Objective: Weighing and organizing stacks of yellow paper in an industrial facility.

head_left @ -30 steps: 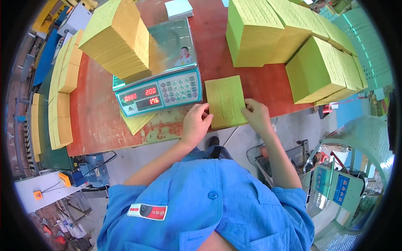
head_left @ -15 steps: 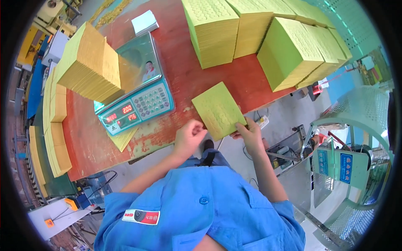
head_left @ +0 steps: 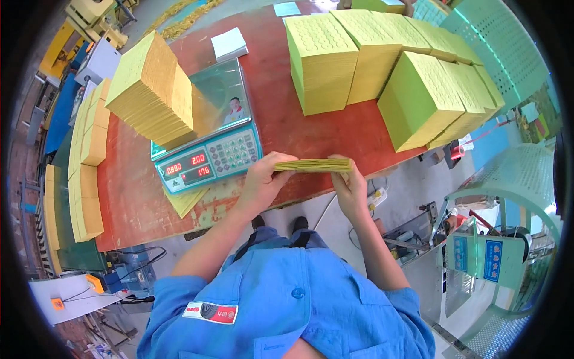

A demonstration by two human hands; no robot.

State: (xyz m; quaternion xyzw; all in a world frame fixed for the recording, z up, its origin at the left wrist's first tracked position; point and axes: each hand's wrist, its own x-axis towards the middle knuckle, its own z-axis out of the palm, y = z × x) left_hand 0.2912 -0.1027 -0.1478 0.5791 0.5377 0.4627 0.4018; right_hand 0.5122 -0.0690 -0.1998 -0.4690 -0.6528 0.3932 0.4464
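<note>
Between my two hands, in front of the red table's near edge, a thin stack of yellow paper sheets (head_left: 314,165) is held edge-up. My left hand (head_left: 262,181) grips its left end, and my right hand (head_left: 351,187) pinches the right end. To the left, a digital scale (head_left: 233,154) with lit red digits carries a tall block of yellow paper (head_left: 149,93). A few yellow sheets (head_left: 186,202) stick out from under the scale's near side.
Large embossed yellow paper stacks (head_left: 323,72) fill the table's far right. Smaller yellow bundles (head_left: 89,194) line its left edge. White paper slips (head_left: 229,43) lie behind the scale. Another person's hand (head_left: 409,7) touches a stack at the far edge. A perforated green metal frame (head_left: 508,179) stands right.
The thin stack has tipped from showing its broad embossed face to showing its edge. My left hand, earlier beside it, now grips its left end. The view has shifted slightly.
</note>
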